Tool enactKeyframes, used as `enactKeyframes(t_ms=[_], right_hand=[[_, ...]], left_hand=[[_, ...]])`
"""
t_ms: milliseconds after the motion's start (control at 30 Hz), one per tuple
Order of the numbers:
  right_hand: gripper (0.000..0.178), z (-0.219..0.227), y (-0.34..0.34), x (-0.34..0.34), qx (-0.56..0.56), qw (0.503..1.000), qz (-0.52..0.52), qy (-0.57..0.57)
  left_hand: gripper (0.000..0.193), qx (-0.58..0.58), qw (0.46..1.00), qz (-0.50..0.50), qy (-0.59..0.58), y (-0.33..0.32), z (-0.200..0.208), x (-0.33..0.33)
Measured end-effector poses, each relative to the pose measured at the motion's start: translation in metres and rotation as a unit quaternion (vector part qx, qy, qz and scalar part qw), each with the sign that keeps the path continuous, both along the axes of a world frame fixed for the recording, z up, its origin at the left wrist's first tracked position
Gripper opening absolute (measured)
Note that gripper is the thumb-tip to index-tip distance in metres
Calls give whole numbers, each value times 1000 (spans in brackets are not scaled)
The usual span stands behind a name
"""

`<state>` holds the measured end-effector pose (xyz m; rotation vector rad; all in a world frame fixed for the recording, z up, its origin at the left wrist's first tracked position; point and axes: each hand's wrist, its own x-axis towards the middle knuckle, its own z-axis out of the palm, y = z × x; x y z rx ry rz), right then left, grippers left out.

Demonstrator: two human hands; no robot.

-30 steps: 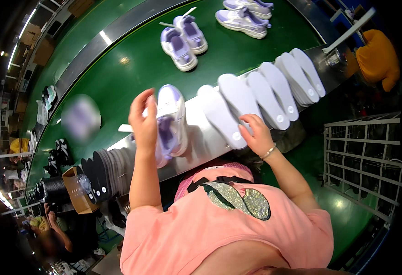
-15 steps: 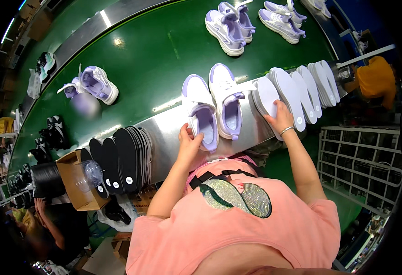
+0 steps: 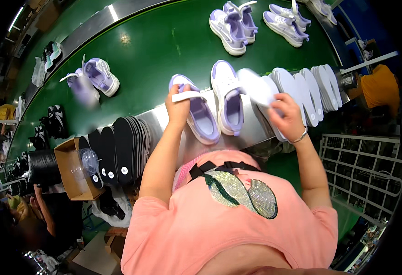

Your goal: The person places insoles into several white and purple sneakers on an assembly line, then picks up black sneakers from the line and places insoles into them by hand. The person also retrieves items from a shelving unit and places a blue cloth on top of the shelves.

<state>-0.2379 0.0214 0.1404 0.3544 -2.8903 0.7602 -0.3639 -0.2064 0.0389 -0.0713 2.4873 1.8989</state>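
Note:
Two white-and-lilac sneakers stand before me, toes away: the left sneaker point(image 3: 205, 123) and the right sneaker point(image 3: 224, 81). My left hand point(image 3: 178, 107) is closed at the front of the left sneaker, by its white strap point(image 3: 186, 96), which is folded back over the upper. The left sneaker leans with its toe to the left. In my right hand point(image 3: 288, 118) is a white insole point(image 3: 252, 85), blurred by motion, its far end beside the right sneaker's strap. Right beneath that hand are stacks of white insoles point(image 3: 288, 87).
Black insoles point(image 3: 126, 146) stand stacked at left, beside an open cardboard box point(image 3: 66, 160) with clear plastic. Other lilac sneakers point(image 3: 101, 75) lie on the green belt point(image 3: 159, 59), with more pairs point(image 3: 228, 30) at the far right. A white wire rack point(image 3: 357, 165) stands right.
My right hand has lifted a white insole off the stack and swung it left. My left hand has moved from the left sneaker's heel to its front; its strap is pulled back.

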Motion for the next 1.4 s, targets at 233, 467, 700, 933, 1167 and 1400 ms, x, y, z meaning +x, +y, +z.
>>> enactKeyframes(t_ms=[233,467,700,933,1167,1400], right_hand=[[15,-26,-86,-45,352,891,257,-130],[19,-85,-126,-68,235,955,110,-146],[23,-20,-97,-48,369,884,137,-252],[23,-56,-116,-67,322,897,234,-192],[14,-79,-139,-91,238,902,188,-308],[32,-116,-140,-105,255,876,254,-321]], left_hand=[[23,-39,999,4,16,-17,0,10],[28,-124,988,74,57,-21,-10,22],[26,-109,991,66,47,-30,-24,23],[36,67,997,-28,-30,-15,-15,40],[44,124,991,-57,-8,-26,-38,37],[48,12,998,-63,11,-27,-33,36]])
